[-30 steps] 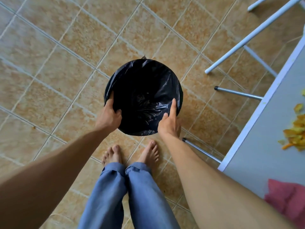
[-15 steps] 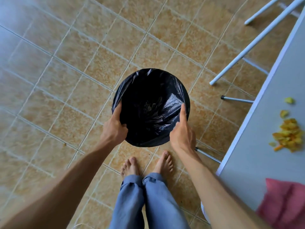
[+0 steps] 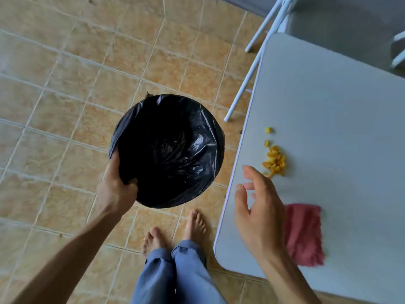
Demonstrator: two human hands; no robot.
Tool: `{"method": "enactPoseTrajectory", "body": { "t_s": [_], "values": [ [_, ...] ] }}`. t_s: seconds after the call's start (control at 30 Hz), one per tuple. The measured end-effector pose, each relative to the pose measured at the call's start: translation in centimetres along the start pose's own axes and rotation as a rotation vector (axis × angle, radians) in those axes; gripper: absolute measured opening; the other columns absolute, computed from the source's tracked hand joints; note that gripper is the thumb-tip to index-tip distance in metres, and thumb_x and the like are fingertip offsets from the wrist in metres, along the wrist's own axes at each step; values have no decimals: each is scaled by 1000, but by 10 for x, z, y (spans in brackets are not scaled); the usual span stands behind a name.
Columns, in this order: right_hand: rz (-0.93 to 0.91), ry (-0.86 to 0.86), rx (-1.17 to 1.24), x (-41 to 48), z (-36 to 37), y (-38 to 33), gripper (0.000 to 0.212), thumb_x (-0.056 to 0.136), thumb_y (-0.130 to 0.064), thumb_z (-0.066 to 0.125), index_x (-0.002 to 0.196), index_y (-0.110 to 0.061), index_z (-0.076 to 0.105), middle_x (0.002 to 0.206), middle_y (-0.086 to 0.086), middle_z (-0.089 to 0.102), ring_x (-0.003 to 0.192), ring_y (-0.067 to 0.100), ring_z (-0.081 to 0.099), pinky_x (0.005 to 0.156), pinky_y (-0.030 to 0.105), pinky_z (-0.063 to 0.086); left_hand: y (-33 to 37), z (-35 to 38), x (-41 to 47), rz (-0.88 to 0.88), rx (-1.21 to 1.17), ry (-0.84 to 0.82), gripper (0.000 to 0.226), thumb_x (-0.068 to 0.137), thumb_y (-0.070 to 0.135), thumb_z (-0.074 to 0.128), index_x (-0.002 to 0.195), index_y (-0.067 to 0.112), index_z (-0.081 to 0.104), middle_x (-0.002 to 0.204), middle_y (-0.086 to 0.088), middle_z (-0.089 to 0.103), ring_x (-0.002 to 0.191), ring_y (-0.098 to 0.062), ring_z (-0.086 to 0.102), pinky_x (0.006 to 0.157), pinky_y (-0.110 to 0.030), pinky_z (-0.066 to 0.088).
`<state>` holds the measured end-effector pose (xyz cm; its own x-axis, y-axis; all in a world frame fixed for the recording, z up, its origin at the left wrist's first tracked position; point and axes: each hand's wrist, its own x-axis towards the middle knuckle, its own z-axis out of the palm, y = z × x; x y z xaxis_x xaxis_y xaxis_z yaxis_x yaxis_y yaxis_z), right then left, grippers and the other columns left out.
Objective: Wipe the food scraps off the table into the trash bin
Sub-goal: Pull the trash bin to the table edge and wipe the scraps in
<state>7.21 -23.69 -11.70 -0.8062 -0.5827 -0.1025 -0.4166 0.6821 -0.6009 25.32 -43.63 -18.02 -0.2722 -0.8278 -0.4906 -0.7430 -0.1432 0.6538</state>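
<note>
Released from the bin rim, your right hand (image 3: 259,212) now hovers over the near-left corner of the bench (image 3: 341,110), whereas half a second ago both hands clasped the trash bin (image 3: 167,150) at floor level in front of your feet. Your left hand (image 3: 116,189) alone now carries the bin, its grip pinching the black liner at the near-left rim, fingers curled inside and thumb outside; the bin sits beside the bench's left edge, seemingly raised off the tiled floor, though its height cannot be fixed from this view.

Your right grip is spread and empty, fingers loosely fanned. The red cloth (image 3: 303,234) lies flat on the bench just right of that hand, partly hidden by it, its long axis running away from you. The food scraps (image 3: 275,160) form a small yellow heap farther along the bench, beyond the fingertips, with two stray bits past the heap; all lie near the left edge.

The deciding relation: the scraps lie to the right of the bin mouth, across the bench edge, so a leftward sweep should carry them over. The right hand is the nearer to both cloth and scraps.
</note>
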Motion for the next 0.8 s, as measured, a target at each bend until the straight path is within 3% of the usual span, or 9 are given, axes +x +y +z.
{"method": "enactPoseTrajectory", "body": {
  "t_s": [0.07,0.17,0.3,0.4,0.5,0.7,0.8],
  "values": [
    [46,149,-47,-11,-15,25,36,92,-17,57,126,-9,66,129,9,62,117,25,62,98,35,50,13,12,-6,70,-21,26,94,76,-10,54,136,59,30,119,11,49,107,-19,50,80,-38,45],
    [177,262,-167,-31,-33,64,34,92,-21,53,120,-9,69,140,13,57,130,33,54,109,38,39,27,32,-9,67,-51,58,88,77,-16,50,150,30,30,131,-1,53,121,-29,49,82,-35,40],
    [201,147,-466,-61,-38,110,53,99,-41,41,143,-14,58,159,16,42,149,34,39,110,58,41,35,52,-17,85,-63,17,89,76,-17,49,151,27,29,139,-12,52,125,-35,49,82,-36,41],
    [101,55,-621,-58,-39,136,60,104,-49,31,155,-20,42,167,15,30,154,34,29,117,60,29,37,62,-20,82,-46,-36,89,77,-16,50,151,28,29,133,-10,55,119,-32,51,78,-36,41],
    [1,87,-602,-35,-39,153,61,109,-47,21,153,-11,45,164,20,32,152,39,31,120,55,26,36,68,-19,121,-53,-101,88,75,-16,51,148,28,33,123,0,54,110,-20,50,78,-36,43],
    [334,368,-383,23,-46,174,61,106,-45,37,157,-12,37,165,24,28,153,42,27,121,56,28,46,70,-32,159,-8,-152,88,74,-21,48,148,24,35,114,3,50,101,-18,48,59,-22,38],
    [271,371,-428,15,-40,165,59,106,-44,37,157,-14,38,166,25,25,154,45,24,123,56,24,51,70,-30,170,2,-136,90,77,-19,50,151,28,30,115,5,48,100,-17,45,59,-19,36]
  ]
}}
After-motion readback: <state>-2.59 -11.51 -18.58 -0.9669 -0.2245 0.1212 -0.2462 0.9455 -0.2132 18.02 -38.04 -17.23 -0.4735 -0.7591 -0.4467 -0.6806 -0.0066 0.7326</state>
